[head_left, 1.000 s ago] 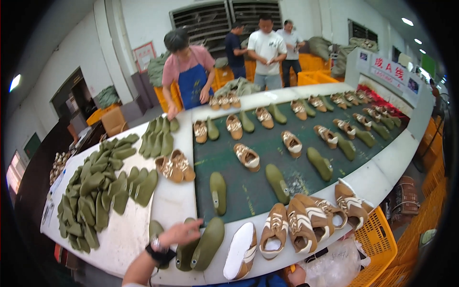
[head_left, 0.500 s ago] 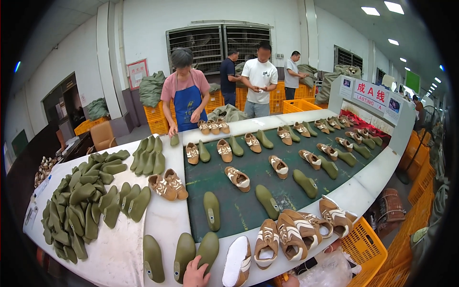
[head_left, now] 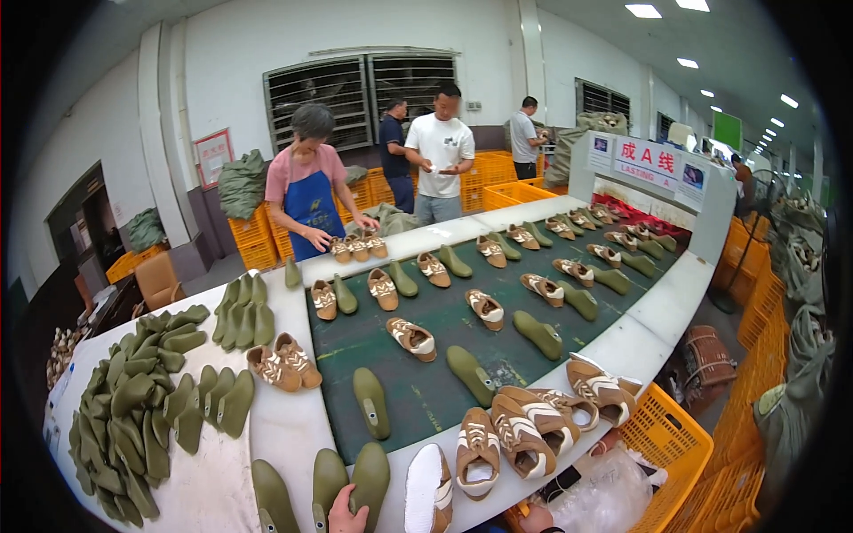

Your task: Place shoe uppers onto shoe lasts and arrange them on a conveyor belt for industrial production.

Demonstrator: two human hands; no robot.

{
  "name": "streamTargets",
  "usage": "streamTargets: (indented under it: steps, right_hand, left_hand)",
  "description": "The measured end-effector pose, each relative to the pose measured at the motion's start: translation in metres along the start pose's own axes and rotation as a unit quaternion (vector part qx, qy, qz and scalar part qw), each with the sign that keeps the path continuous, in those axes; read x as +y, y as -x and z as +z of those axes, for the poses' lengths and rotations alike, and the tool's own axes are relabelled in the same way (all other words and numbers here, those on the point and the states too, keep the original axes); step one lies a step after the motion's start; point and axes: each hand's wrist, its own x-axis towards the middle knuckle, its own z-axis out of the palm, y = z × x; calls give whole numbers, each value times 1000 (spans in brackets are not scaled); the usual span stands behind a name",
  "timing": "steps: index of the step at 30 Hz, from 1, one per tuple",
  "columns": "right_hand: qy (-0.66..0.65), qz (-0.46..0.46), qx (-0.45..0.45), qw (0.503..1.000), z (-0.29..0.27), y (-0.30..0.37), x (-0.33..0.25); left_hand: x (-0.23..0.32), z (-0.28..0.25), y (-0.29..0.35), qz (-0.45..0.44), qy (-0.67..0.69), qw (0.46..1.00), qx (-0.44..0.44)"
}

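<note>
Okay so your left hand [head_left: 348,513] is down at the bottom edge, its fingers a bit spread against the near end of a green shoe last [head_left: 371,475]. They're touching it for sure, but I can't tell if you've really got a grip on it. That last stands on the white rim of the bench [head_left: 289,417], just right of two more green ones. Your right hand [head_left: 536,518] is low by the yellow crate [head_left: 662,422], mostly cut off, so no clue whether those fingers are together or apart. A clear plastic bag [head_left: 595,506] sits right next to it. To the right of your last there's a shoe with its white sole [head_left: 424,484] showing, then a tight bunch of brown-and-white sneakers [head_left: 478,453]. The dark green strip [head_left: 418,382] in the middle carries loose rows of sneakers and lasts, and a big heap of lasts [head_left: 124,391] fills the left side. Across from you, a co-worker in a blue apron [head_left: 311,209] has their hands at some sneakers [head_left: 359,247]. Behind them: three people standing, stacked yellow crates, a barred window [head_left: 364,98] and white walls, with ceiling lights running off to the right.
</note>
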Motion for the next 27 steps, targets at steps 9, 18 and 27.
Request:
streamTargets:
  steps: [9,18,27]
  right_hand:
    - [8,16,12,1000,-1,3,-3]
    - [-11,-43,103,994,29,-7,36]
    - [-11,31,18,999,9,-6,11]
  left_hand:
    - [12,-2,2,39,-45,998,-27]
    - [205,-93,-178,326,-115,938,7]
    - [213,-119,-211,309,-186,930,-71]
